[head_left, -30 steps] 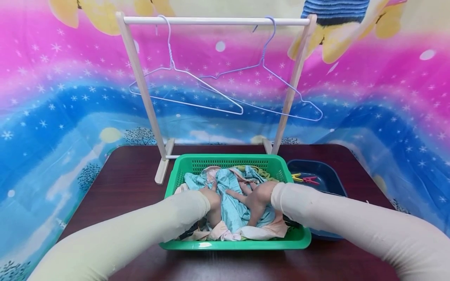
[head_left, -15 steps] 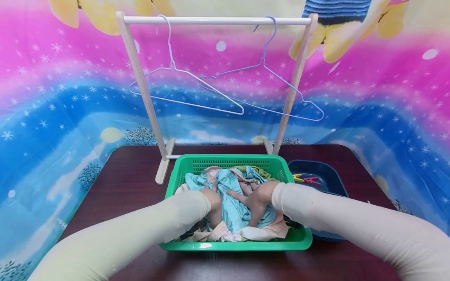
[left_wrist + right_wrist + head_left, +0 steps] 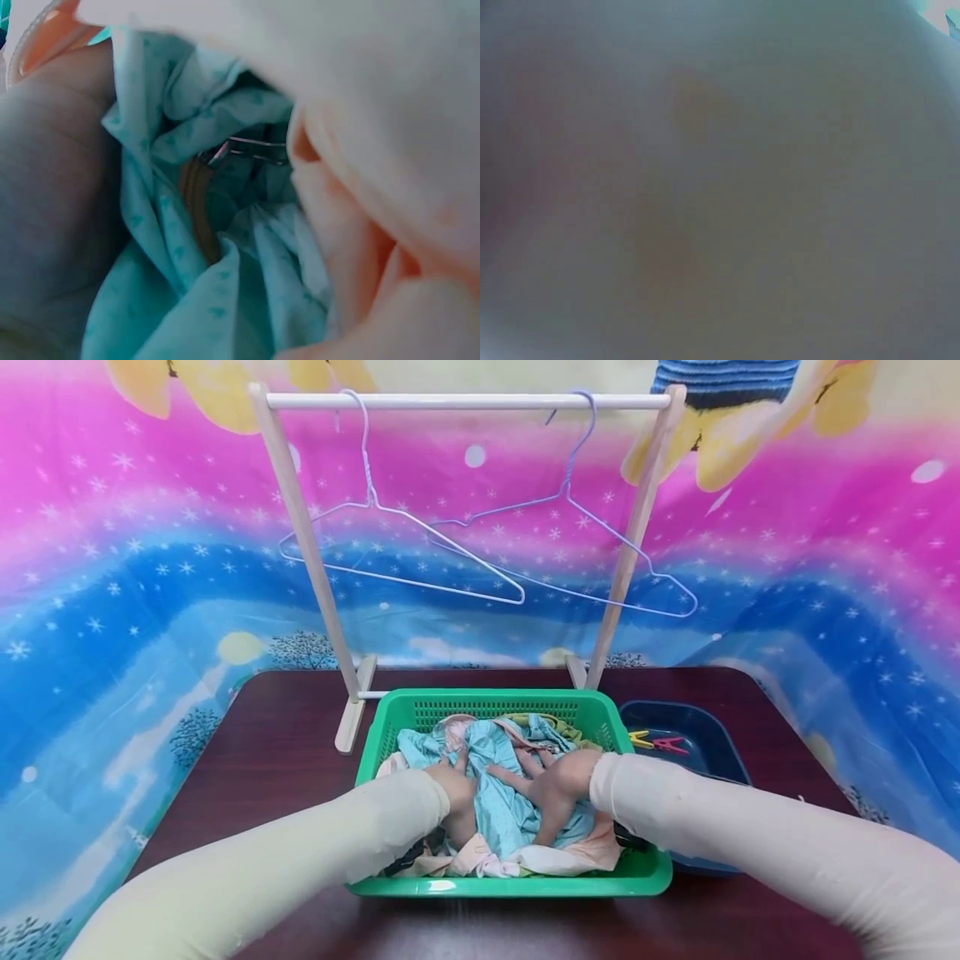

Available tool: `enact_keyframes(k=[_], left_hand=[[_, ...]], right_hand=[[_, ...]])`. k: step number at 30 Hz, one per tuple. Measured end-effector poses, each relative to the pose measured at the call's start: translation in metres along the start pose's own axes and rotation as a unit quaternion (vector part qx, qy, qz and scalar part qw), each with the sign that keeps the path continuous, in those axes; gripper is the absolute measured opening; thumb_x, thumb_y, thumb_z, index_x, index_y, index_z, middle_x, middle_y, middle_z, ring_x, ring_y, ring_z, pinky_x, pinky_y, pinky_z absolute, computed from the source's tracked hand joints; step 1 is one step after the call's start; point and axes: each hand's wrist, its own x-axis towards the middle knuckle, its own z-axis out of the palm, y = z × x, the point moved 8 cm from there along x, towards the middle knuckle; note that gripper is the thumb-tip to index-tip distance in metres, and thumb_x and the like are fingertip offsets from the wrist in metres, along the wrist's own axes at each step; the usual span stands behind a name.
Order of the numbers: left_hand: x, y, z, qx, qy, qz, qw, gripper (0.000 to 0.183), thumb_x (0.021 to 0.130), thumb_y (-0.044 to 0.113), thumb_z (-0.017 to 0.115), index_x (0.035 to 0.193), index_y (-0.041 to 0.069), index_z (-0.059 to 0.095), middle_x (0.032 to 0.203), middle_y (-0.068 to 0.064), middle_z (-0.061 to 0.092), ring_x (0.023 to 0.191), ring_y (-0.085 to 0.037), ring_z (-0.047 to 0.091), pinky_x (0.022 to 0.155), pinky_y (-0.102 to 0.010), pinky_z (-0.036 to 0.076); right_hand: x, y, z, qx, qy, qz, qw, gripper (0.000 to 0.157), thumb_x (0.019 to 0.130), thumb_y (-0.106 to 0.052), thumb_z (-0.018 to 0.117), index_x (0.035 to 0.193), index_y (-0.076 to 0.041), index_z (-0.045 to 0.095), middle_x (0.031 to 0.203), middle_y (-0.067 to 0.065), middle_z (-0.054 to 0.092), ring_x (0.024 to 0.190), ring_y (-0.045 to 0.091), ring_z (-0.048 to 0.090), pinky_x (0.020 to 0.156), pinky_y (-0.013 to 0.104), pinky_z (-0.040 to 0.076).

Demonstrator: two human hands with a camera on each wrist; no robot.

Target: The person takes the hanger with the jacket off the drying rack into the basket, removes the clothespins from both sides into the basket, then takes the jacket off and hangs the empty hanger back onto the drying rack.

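Both hands are down among crumpled clothes in a green basket (image 3: 600, 887). My left hand (image 3: 459, 803) rests on a turquoise garment (image 3: 504, 814) with straight fingers partly hidden by folds. On the same garment, to the right, lies my right hand (image 3: 557, 792), its fingers spread. Peach cloth (image 3: 592, 852) is bunched along the basket's near side. In the left wrist view, the turquoise fabric (image 3: 157, 247) shows small dark prints beside the hand, with a tan strip (image 3: 197, 210) and a shiny dark metal-like piece (image 3: 255, 148) in its folds. Blur fills the right wrist view.
Behind the basket stands a rack (image 3: 465, 402) with a white hanger (image 3: 420, 583) and a lilac hanger (image 3: 637, 553). To the right, a dark blue tray (image 3: 712, 735) holds a yellow clothespin (image 3: 640, 739) and a red clothespin (image 3: 670, 744). All stand on a dark red-brown table (image 3: 255, 735).
The whole head view has shifted slightly. Both hands keep their place on the clothes.
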Motion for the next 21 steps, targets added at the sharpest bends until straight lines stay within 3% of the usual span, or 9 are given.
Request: enact_keyframes(k=[2, 6, 10, 17, 21], left_hand=[[0.000, 0.000, 0.001, 0.000, -0.001, 0.001, 1.0000, 0.087, 0.090, 0.041, 0.071, 0.162, 0.027, 0.024, 0.173, -0.002, 0.000, 0.158, -0.032, 0.015, 0.106, -0.034, 0.046], [0.000, 0.001, 0.002, 0.009, 0.006, 0.002, 0.9999, 0.086, 0.091, 0.041, 0.069, 0.162, 0.028, 0.023, 0.173, -0.002, 0.000, 0.158, -0.033, 0.015, 0.101, -0.033, 0.048], [-0.001, 0.001, 0.001, 0.010, 0.007, 0.002, 0.9999, 0.087, 0.089, 0.041, 0.069, 0.162, 0.028, 0.023, 0.173, -0.001, 0.000, 0.159, -0.031, 0.011, 0.103, -0.034, 0.049], [0.001, -0.003, 0.001, -0.003, -0.017, 0.007, 0.9998, 0.090, 0.089, 0.042, 0.070, 0.163, 0.030, 0.020, 0.173, 0.001, -0.004, 0.159, -0.031, 0.013, 0.092, -0.034, 0.051], [0.001, -0.005, 0.003, 0.021, -0.026, 0.003, 0.9994, 0.089, 0.090, 0.048, 0.067, 0.163, 0.033, 0.018, 0.173, 0.002, -0.006, 0.160, -0.030, 0.010, 0.103, -0.037, 0.048]], right_hand=[[0.002, 0.001, 0.001, 0.002, 0.000, 0.000, 1.000, 0.119, 0.072, -0.080, 0.071, 0.154, -0.057, -0.012, 0.173, -0.006, -0.002, 0.160, 0.029, 0.007, 0.114, 0.059, 0.035], [0.011, 0.007, 0.005, -0.005, 0.003, 0.001, 1.000, 0.120, 0.068, -0.085, 0.069, 0.148, -0.064, -0.018, 0.172, -0.007, -0.003, 0.160, 0.028, 0.009, 0.103, 0.054, 0.044], [0.014, 0.011, 0.006, -0.008, 0.005, 0.000, 1.000, 0.120, 0.065, -0.089, 0.066, 0.142, -0.068, -0.022, 0.172, -0.009, -0.005, 0.160, 0.027, 0.009, 0.092, 0.049, 0.048], [-0.005, 0.003, -0.003, 0.045, 0.005, -0.033, 0.998, 0.119, 0.073, -0.077, 0.073, 0.156, -0.055, -0.010, 0.172, -0.004, -0.008, 0.160, 0.033, 0.002, 0.109, 0.051, 0.043], [-0.010, 0.002, -0.005, 0.062, 0.007, -0.047, 0.997, 0.117, 0.075, -0.074, 0.073, 0.157, -0.053, -0.008, 0.172, -0.003, -0.010, 0.160, 0.034, -0.001, 0.111, 0.054, 0.040]])
